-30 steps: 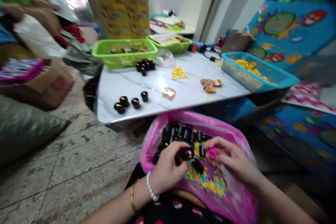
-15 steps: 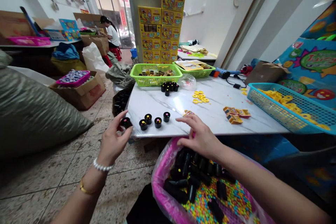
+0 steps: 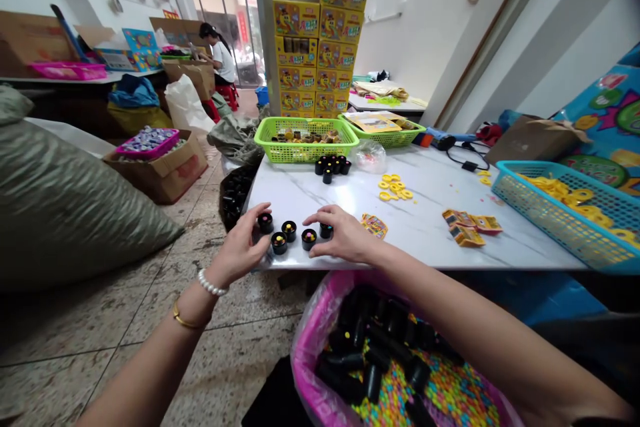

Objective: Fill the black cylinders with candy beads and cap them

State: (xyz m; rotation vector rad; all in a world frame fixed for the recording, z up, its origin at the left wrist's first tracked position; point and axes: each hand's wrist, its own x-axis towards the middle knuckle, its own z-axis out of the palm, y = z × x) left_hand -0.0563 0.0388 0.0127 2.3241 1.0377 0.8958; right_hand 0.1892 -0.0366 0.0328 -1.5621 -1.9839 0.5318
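Several small black cups with coloured candies inside stand in a cluster near the table's front left edge. My left hand (image 3: 246,238) curves around the leftmost cup (image 3: 265,222), which stands on the table between thumb and fingers. My right hand (image 3: 343,235) comes from the other side, thumb and fingers spread around a cup with a pink candy (image 3: 309,238) and a partly hidden cup (image 3: 325,231). Two cups with yellow candies, one behind (image 3: 289,231) and one in front (image 3: 279,243), stand between the hands. Whether the fingertips press on any cup is hard to tell.
Below the table edge, a pink plastic-lined basket (image 3: 305,347) holds black tubes and colourful candies. On the table are yellow rings (image 3: 395,188), small printed boxes (image 3: 467,227), green baskets (image 3: 307,150) and a blue basket (image 3: 545,220). Another person (image 3: 220,60) sits far back.
My left hand has moved right with its cup, which now stands beside the others. My right hand has moved left to the cluster's right side. The view has shifted slightly.
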